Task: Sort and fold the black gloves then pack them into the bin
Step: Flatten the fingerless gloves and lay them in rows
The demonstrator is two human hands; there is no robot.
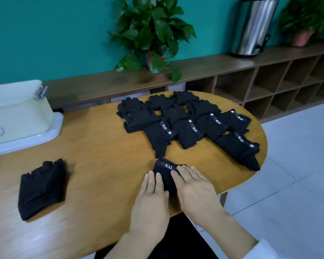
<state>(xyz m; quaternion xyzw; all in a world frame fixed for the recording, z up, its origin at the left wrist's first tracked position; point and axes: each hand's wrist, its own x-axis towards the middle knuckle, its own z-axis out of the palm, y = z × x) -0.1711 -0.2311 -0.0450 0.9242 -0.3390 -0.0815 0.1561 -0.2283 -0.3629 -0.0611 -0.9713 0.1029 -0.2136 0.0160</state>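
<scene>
Teal wall, potted plants and a steel flask on a low shelf unit behind; wooden bench (94, 146) up front. Both hands lie flat, fingers straight, side by side on one black glove (166, 174) near the bench edge: left hand (151, 199) on its left part, right hand (193, 189) over its right part, pressing it down, nothing gripped. Looks like a fold being flattened, so this glove is mid-step. Just beyond the hands, approx. a dozen more gloves (187, 122) lie spread in rows w/ a small stack at the far left of the group; exact count can't be told. Well left of the hands sits a folded bundle (42, 187), apparently done. The bin (17, 113) stands far left & beyond; its inside isn't visible, so whether anything is packed can't be told. Judgement: early on, most folding and all visible packing still to do. Writing: white "5.11" on the cuff of the pressed glove and on several spread ones, each w/ a small pale tab. Blue scribble on the bin wall, unreadable.
</scene>
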